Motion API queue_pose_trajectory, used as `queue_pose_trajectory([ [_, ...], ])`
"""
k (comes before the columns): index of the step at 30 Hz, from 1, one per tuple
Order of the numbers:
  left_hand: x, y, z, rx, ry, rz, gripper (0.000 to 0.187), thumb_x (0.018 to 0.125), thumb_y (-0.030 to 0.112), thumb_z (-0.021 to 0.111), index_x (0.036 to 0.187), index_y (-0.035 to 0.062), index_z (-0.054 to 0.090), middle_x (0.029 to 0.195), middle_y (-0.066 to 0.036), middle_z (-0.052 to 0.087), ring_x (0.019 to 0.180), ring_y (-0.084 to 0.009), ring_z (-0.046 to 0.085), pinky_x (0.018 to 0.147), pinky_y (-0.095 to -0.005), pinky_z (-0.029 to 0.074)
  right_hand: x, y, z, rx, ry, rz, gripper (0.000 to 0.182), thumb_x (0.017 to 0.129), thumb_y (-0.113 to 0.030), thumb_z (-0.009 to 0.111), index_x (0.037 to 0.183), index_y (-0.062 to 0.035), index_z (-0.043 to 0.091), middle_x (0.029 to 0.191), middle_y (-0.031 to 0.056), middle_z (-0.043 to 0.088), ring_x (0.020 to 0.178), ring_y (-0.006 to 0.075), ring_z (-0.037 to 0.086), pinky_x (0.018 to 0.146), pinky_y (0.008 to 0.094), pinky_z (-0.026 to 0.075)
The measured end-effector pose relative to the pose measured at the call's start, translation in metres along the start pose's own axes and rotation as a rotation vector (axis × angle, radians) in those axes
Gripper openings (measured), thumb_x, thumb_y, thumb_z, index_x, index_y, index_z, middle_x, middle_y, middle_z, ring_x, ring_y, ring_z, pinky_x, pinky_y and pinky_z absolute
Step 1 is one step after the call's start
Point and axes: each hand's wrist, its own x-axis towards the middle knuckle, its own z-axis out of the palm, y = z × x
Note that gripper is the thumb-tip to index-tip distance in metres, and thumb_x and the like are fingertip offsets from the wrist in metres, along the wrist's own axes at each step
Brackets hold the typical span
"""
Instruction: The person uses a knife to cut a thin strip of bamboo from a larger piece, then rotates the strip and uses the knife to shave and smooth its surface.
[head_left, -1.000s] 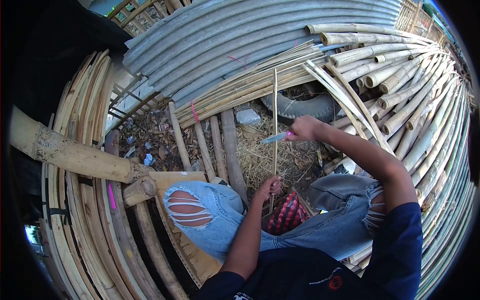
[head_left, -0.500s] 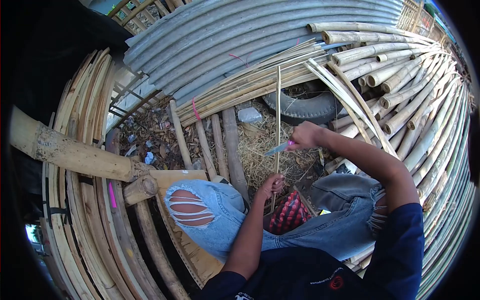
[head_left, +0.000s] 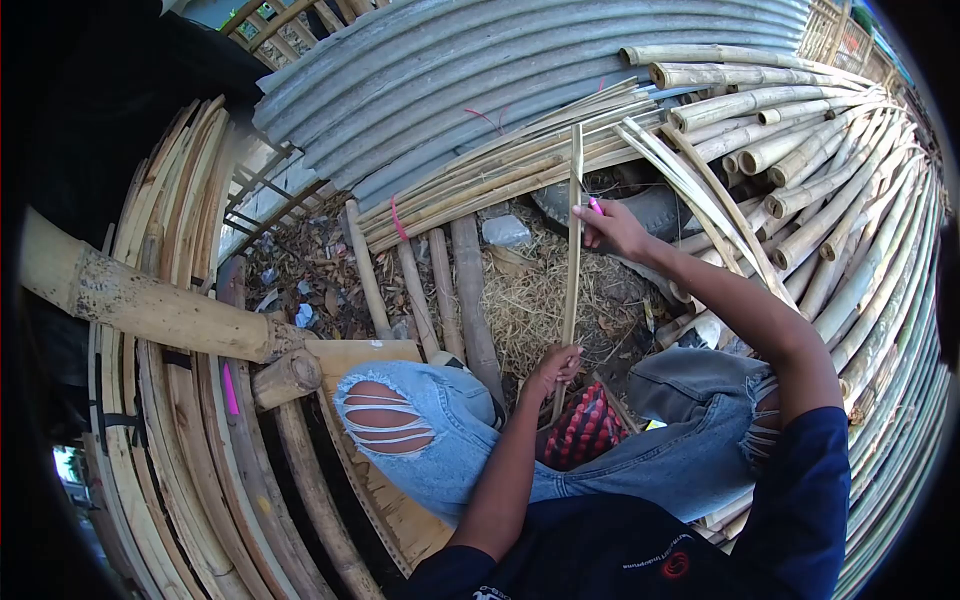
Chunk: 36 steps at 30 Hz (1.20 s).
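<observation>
My left hand (head_left: 557, 368) is closed around the lower part of a thin bamboo strip (head_left: 571, 295), which stands nearly upright before me. Farther up, my right hand (head_left: 614, 228) grips a knife (head_left: 596, 206) by its pink handle, fingers right at the strip. The blade is seen nearly edge-on and mostly lost against the strip. Between my legs, the strip's lower end passes beside a red and black patterned cloth (head_left: 585, 428).
Split bamboo strips (head_left: 480, 175) tied with pink string lie ahead, before a corrugated metal sheet (head_left: 440, 90). Bamboo poles (head_left: 790, 200) are stacked on the right, near a tire (head_left: 655, 208). More split bamboo (head_left: 170, 400) and a thick pole (head_left: 165, 310) are at the left.
My right hand with the knife has moved up along the strip, away from my left hand. The strip has shifted slightly to the right; my left hand still holds it.
</observation>
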Motion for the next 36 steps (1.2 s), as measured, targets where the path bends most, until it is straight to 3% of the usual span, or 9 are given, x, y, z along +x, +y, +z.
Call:
queue_pose_trajectory([
  [2, 0.000, 0.000, 0.002, 0.009, 0.012, 0.023, 0.037, 0.083, 0.031, 0.051, 0.054, 0.0136, 0.037, 0.038, 0.004, 0.029, 0.031, -0.0065, 0.026, 0.035, -0.0236, 0.027, 0.001, 0.006, 0.026, 0.396, -0.124, -0.073, 0.028, 0.084, -0.027, 0.061, 0.082, 0.0000, 0.058, 0.074, 0.0071, 0.063, 0.062, 0.0116, 0.058, 0.054, 0.0240, 0.044],
  [7, -0.001, 0.005, 0.007, -0.050, 0.053, 0.069, 0.025, 0.084, 0.028, 0.054, 0.068, 0.0100, 0.047, 0.049, 0.002, 0.041, 0.037, -0.0073, 0.036, 0.037, -0.0226, 0.032, -0.012, 0.000, 0.031, 0.478, -0.104, -0.040, 0.012, 0.082, -0.008, 0.060, 0.089, 0.0000, 0.056, 0.079, 0.0072, 0.062, 0.077, 0.0147, 0.064, 0.065, 0.0257, 0.049],
  [11, 0.006, 0.030, 0.017, 0.027, 0.193, 0.281, 0.020, 0.087, 0.026, 0.053, 0.089, 0.0068, 0.048, 0.065, -0.001, 0.049, 0.049, -0.0089, 0.046, 0.044, -0.0237, 0.040, -0.014, -0.003, 0.027, 0.335, -0.129, -0.073, 0.014, 0.082, -0.010, 0.062, 0.089, 0.0003, 0.056, 0.081, 0.0074, 0.062, 0.079, 0.0152, 0.063, 0.068, 0.0278, 0.051],
  [17, 0.008, 0.058, 0.026, 0.038, 0.156, 0.299, 0.024, 0.091, 0.030, 0.049, 0.080, 0.0092, 0.045, 0.056, 0.001, 0.040, 0.043, -0.0073, 0.039, 0.042, -0.0202, 0.035, -0.024, -0.021, 0.021, 0.200, -0.142, -0.154, 0.025, 0.083, -0.024, 0.062, 0.086, -0.0002, 0.056, 0.072, 0.0070, 0.060, 0.071, 0.0164, 0.063, 0.061, 0.0315, 0.050],
  [20, 0.007, 0.054, 0.017, -0.010, 0.159, 0.280, 0.032, 0.091, 0.036, 0.047, 0.072, 0.0116, 0.041, 0.050, 0.004, 0.035, 0.039, -0.0059, 0.034, 0.038, -0.0198, 0.030, -0.028, -0.036, 0.007, -0.338, -0.183, -0.154, 0.038, 0.086, -0.038, 0.053, 0.083, -0.0013, 0.057, 0.062, 0.0110, 0.058, 0.059, 0.0234, 0.062, 0.055, 0.0370, 0.048],
  [22, 0.005, 0.050, 0.011, -0.167, 0.095, 0.290, 0.036, 0.089, 0.039, 0.049, 0.065, 0.0141, 0.039, 0.046, 0.006, 0.032, 0.036, -0.0042, 0.031, 0.035, -0.0186, 0.026, -0.032, -0.031, -0.001, -1.081, -0.255, -0.528, 0.049, 0.086, -0.050, 0.045, 0.079, -0.0038, 0.058, 0.058, 0.0154, 0.056, 0.055, 0.0323, 0.060, 0.052, 0.0419, 0.046],
  [27, 0.008, 0.042, 0.009, -0.035, 0.154, 0.285, 0.040, 0.090, 0.045, 0.044, 0.066, 0.0130, 0.038, 0.046, 0.005, 0.030, 0.034, -0.0056, 0.028, 0.034, -0.0205, 0.024, -0.036, -0.013, 0.008, -1.152, -0.350, -0.532, 0.052, 0.086, -0.055, 0.041, 0.080, -0.0068, 0.060, 0.060, 0.0157, 0.058, 0.060, 0.0357, 0.060, 0.053, 0.0444, 0.046],
  [32, 0.013, 0.032, 0.008, -0.043, 0.168, 0.250, 0.040, 0.090, 0.043, 0.045, 0.064, 0.0128, 0.038, 0.044, 0.005, 0.029, 0.032, -0.0056, 0.027, 0.033, -0.0206, 0.024, -0.005, -0.034, -0.035, -0.993, 0.114, -0.181, 0.059, 0.087, -0.057, 0.036, 0.076, -0.0049, 0.063, 0.065, 0.0188, 0.060, 0.067, 0.0357, 0.061, 0.060, 0.0439, 0.049],
  [36, 0.011, 0.035, 0.011, -0.055, 0.173, 0.231, 0.040, 0.090, 0.043, 0.046, 0.064, 0.0131, 0.039, 0.044, 0.005, 0.030, 0.033, -0.0052, 0.027, 0.032, -0.0205, 0.024, -0.025, -0.019, -0.015, -1.042, -0.073, -0.419, 0.058, 0.088, -0.054, 0.037, 0.069, -0.0052, 0.061, 0.063, 0.0172, 0.060, 0.063, 0.0353, 0.060, 0.057, 0.0438, 0.049],
])
